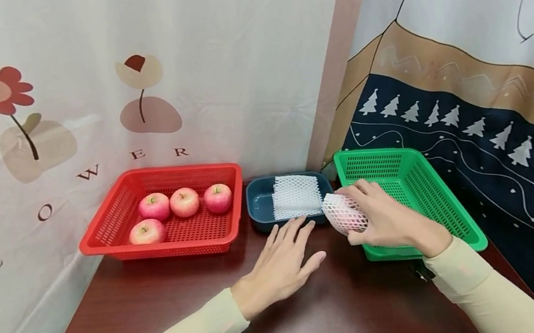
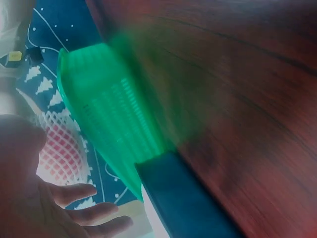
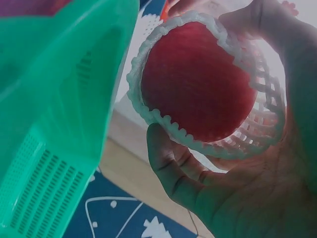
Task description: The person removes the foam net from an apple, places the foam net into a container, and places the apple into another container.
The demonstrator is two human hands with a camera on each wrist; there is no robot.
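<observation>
In my right hand (image 1: 385, 220) I hold an apple (image 3: 193, 82) wrapped in a white foam net (image 1: 344, 213), over the near left edge of the green basket (image 1: 446, 190). The right wrist view shows fingers and thumb curled round the net, with the apple's red skin bare at the net's open end. My left hand (image 1: 283, 266) has its fingers spread and holds nothing. It hovers or rests just in front of the dark blue tray (image 1: 259, 202); whether it touches the tray I cannot tell. Flat white foam nets (image 1: 296, 195) lie inside that tray.
A red basket (image 1: 196, 251) at the left holds several apples (image 1: 185, 203) without nets. All the containers stand on a dark brown wooden table (image 1: 164, 311). Behind it hangs a printed curtain (image 1: 240, 66), and a navy patterned cloth (image 1: 513, 197) falls along the right side.
</observation>
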